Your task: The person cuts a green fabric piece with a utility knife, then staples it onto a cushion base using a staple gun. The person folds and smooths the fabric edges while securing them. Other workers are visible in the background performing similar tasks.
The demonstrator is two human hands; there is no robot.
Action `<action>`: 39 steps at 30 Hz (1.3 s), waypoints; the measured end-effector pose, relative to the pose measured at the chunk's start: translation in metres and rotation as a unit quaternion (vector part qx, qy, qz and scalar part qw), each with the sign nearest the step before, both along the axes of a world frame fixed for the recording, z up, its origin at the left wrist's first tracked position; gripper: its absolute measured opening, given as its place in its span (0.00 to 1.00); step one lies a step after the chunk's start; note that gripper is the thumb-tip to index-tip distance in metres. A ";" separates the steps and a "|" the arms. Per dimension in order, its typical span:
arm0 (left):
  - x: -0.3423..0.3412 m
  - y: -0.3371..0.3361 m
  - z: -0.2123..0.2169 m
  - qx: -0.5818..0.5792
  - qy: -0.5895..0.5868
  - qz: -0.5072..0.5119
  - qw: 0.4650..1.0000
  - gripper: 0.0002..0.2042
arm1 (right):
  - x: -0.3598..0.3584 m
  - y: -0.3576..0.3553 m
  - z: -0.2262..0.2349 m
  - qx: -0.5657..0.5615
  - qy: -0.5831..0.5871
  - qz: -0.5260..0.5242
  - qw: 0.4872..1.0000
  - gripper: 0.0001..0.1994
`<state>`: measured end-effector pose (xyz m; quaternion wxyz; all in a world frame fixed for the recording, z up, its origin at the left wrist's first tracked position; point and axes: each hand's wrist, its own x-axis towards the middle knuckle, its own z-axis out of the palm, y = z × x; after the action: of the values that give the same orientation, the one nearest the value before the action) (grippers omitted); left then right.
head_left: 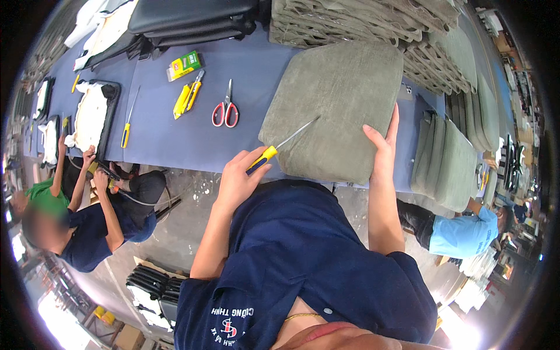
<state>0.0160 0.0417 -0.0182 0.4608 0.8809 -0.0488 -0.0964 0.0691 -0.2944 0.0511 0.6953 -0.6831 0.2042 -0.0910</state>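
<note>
A grey-green upholstered cushion (344,87) lies at the front edge of the table before me. My left hand (240,178) is wrapped round the yellow and blue handle of a screwdriver (269,154). Its thin metal shaft points up and to the right, with the tip at the middle of the cushion's top face. On the cushion's right edge is my right hand (382,146), thumb on the near side and fingers along the edge, partly hidden.
Scissors (226,111), yellow utility knives (188,99) and a small green-yellow box (184,66) lie on the blue table (169,137) to the left. Stacked grey-green covers (344,23) and black cushions (192,20) stand behind. People work at left (99,221) and right (461,233).
</note>
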 end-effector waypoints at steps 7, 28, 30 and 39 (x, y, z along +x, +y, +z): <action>0.015 -0.007 0.014 0.029 0.011 -0.056 0.998 0.23 | -0.013 -0.031 -0.022 -0.005 0.013 -0.005 1.000 0.59; 0.030 0.013 0.009 -0.026 0.002 -0.117 0.993 0.22 | 0.001 -0.011 -0.011 0.011 -0.008 -0.002 1.000 0.59; 0.031 0.016 0.009 -0.027 0.017 -0.123 0.992 0.22 | 0.001 -0.006 -0.007 0.006 -0.004 -0.004 1.000 0.58; 0.039 0.032 0.004 -0.044 0.028 -0.146 0.988 0.23 | 0.006 0.003 0.001 -0.036 -0.005 0.010 0.999 0.57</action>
<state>0.0555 0.0733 -0.0140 0.4810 0.8403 -0.1685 -0.1847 0.0748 -0.2913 0.0525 0.6721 -0.7092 0.1907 -0.0946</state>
